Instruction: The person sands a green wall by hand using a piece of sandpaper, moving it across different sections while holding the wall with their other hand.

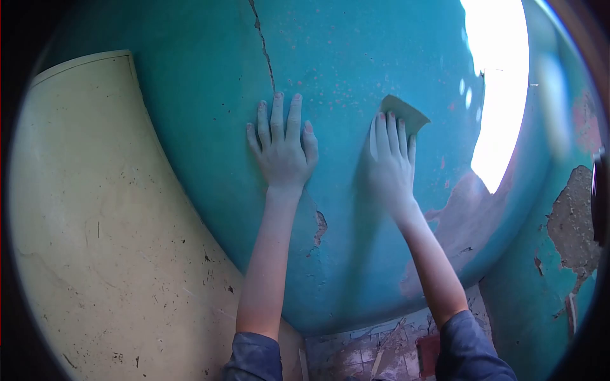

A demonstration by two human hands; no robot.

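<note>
Grey-green, thin and slightly curled: a flexible sheet beneath the fingers of the right hand, up against a glossy teal painted wall. Shows beyond the fingertips as a pointed flap, upward and to the right, with one corner above the index and middle fingertips and another out past the little finger. Disappears under the fingers lower down, full extent impossible to see.

Right fingers straight and nearly side by side, laid over the sheet, with hold of it between fingers and wall; any pinch by the thumb hidden from view. Left hand well apart from the sheet, palm side to the same wall, fingers stretched and spread with gaps between, nothing visible in its grasp. At the left middle fingertip, lower end of a jagged dark crack; below, just right of the forearm, a chipped, flaking grey spot.

Farther left, a broad cream-coloured panel with dark specks. To the right, a glaring white patch of light, with a pinkish-grey worn area beneath. Lower down, dark blue-grey sleeves and, beside the right one, a red rectangular object.
</note>
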